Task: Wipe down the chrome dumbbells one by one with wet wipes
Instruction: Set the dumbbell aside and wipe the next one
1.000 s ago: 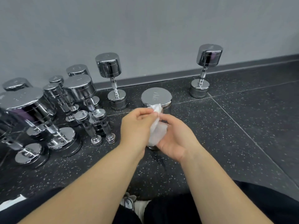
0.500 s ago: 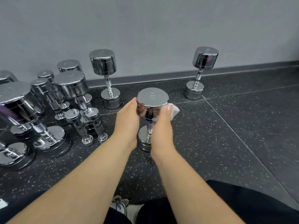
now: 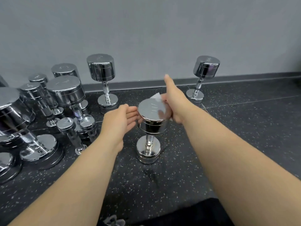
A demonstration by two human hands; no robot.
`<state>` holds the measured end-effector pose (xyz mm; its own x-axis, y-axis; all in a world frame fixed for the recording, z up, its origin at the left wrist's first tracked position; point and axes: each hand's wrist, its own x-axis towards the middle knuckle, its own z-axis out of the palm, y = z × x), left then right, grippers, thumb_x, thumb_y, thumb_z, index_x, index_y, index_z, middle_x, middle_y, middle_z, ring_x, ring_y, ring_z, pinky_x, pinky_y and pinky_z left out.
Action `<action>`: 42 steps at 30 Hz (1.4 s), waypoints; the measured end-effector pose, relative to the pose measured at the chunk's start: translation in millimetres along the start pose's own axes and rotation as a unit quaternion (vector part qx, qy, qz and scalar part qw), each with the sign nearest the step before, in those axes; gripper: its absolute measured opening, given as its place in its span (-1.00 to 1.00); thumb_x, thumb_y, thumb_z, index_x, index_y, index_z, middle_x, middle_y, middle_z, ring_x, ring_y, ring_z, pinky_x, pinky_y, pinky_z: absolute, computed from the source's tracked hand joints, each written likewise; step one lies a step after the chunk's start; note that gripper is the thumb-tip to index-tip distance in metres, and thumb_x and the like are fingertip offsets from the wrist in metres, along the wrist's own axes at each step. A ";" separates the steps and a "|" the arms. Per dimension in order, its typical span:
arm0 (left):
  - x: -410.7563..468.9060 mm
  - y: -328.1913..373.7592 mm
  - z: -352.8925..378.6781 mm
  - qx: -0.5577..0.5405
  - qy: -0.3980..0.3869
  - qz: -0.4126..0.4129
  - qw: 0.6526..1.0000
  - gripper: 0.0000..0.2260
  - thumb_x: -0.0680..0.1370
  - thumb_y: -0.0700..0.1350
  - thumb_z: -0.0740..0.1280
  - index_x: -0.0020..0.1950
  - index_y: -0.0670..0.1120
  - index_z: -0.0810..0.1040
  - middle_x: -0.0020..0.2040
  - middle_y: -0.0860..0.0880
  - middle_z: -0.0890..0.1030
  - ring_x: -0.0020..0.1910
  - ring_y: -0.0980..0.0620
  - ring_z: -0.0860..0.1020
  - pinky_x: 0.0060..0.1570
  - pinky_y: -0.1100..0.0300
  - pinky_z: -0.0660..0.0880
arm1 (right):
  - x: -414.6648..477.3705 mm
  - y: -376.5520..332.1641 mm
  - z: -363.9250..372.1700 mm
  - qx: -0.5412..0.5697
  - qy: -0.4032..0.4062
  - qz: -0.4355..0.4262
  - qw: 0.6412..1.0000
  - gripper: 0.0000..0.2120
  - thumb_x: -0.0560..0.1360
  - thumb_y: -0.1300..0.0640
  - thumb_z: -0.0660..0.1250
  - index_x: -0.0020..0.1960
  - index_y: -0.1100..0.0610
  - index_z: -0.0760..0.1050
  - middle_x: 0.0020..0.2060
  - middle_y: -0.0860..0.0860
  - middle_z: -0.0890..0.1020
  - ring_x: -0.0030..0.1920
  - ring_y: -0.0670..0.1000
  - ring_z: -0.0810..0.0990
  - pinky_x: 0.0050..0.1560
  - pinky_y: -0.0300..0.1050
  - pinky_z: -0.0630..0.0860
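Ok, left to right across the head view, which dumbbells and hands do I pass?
Cluster of chrome dumbbells → tall upright chrome dumbbell by the wall → left hand → upright chrome dumbbell being wiped → right hand, holding a white wet wipe against it → lone upright chrome dumbbell at the right.
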<state>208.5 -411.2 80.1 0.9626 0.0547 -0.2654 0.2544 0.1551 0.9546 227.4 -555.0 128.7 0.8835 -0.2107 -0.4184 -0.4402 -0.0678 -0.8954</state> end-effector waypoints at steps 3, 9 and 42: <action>9.3 3.2 -6.5 -0.031 -0.006 -0.026 0.999 -0.71 0.69 -0.05 0.11 0.03 -0.08 0.60 -0.05 0.00 0.69 -0.04 0.08 0.66 -0.04 0.22 0.56 | -4.9 -20.1 6.7 -0.227 0.018 -0.081 0.970 -0.37 0.59 -0.38 -0.06 0.27 0.07 0.47 0.11 0.04 0.45 0.10 0.08 0.41 0.09 -0.03 0.26; 22.3 2.0 -17.4 -0.085 0.041 -0.037 0.995 -0.70 0.68 -0.05 0.12 0.01 -0.10 0.62 -0.05 -0.01 0.70 -0.12 0.09 0.69 -0.17 0.24 0.56 | 14.7 -20.9 14.3 -0.351 -0.015 -0.045 0.935 -0.30 0.62 -0.33 -0.13 0.50 0.12 0.33 0.40 0.11 0.43 0.33 0.16 0.43 0.41 0.06 0.26; 26.2 11.2 -37.4 -0.230 0.130 -0.066 0.962 -0.74 0.62 -0.14 0.15 -0.15 -0.08 0.58 -0.17 0.03 0.69 -0.25 0.16 0.59 -0.21 0.31 0.49 | 35.3 -24.3 19.9 -0.509 -0.057 -0.049 0.858 -0.61 0.66 -0.09 0.07 0.19 0.14 0.53 0.07 0.08 0.61 0.10 0.13 0.57 0.19 -0.02 0.44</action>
<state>233.1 -371.1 78.8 0.8534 0.2405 -0.4624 0.2467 0.5952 0.7648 272.4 -541.3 132.7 0.9087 -0.0625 -0.4128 -0.2237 -0.9077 -0.3549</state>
